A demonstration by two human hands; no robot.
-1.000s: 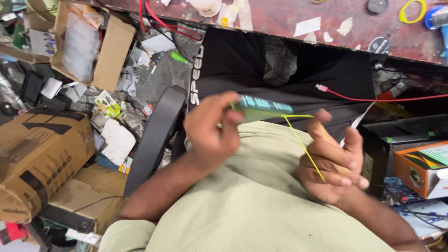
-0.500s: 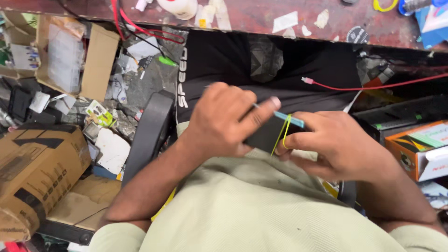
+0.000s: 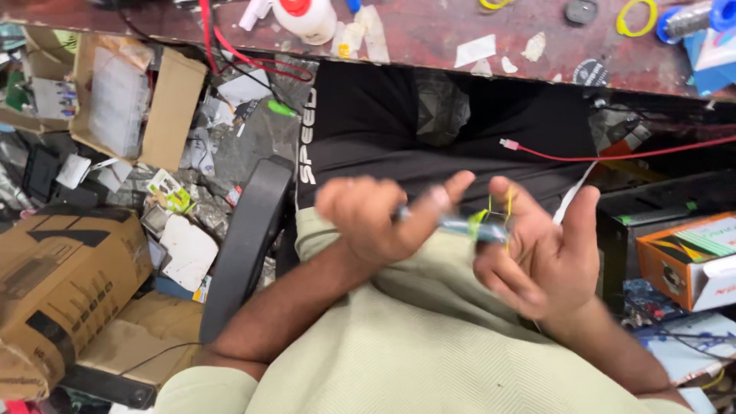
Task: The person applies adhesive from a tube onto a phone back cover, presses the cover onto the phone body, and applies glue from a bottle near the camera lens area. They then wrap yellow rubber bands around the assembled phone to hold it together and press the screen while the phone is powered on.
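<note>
A small teal-edged device [image 3: 460, 226] is gripped at its 9 o'clock end by the left hand [image 3: 376, 218], above the lap. A yellow rubber band [image 3: 498, 207] is stretched over its 3 o'clock end by the half-open fingers of the right hand [image 3: 544, 253]. The cluttered counter [image 3: 429, 34] lies at 12 o'clock.

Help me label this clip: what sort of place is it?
Probably a small repair or assembly workshop: a worn workbench strewn with tape rolls and a glue bottle, red wires hanging, cardboard boxes piled on the cluttered floor.
</note>
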